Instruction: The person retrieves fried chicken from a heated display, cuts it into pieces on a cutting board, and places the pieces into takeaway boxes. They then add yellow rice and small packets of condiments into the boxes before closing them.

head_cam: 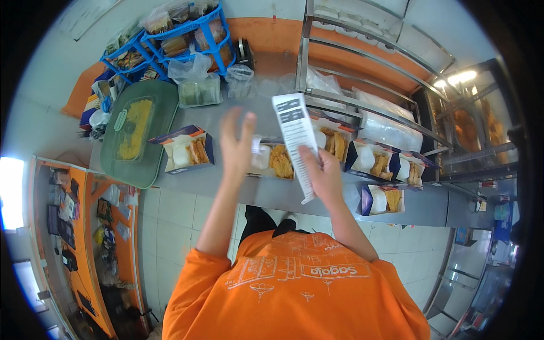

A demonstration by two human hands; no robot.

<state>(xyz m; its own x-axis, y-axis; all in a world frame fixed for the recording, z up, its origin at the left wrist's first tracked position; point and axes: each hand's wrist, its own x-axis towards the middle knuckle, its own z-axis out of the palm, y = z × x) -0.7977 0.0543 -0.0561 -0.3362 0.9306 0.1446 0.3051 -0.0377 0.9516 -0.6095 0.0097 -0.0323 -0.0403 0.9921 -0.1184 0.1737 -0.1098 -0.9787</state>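
Observation:
A long printed paper receipt (296, 136) is pinched in my right hand (321, 172), its top end pointing away from me. My left hand (236, 142), slightly blurred, is raised over the steel counter with its fingers apart and nothing in it. Just right of it lies an open cardboard meal box (272, 175) with white wrapped rice (260, 159) and a piece of fried chicken (280, 163). Another open box (189, 155) with rice and fried pieces stands to the left. The receipt partly covers a box behind it (333, 142).
Several more filled boxes (382, 199) stand at the right, by a steel rack (304, 55) and a lit glass display case (471, 123). At the left are a green lidded tub (148, 170) and blue plastic shelves (182, 29) holding packets. Clear plastic bags (391, 127) lie under the rack.

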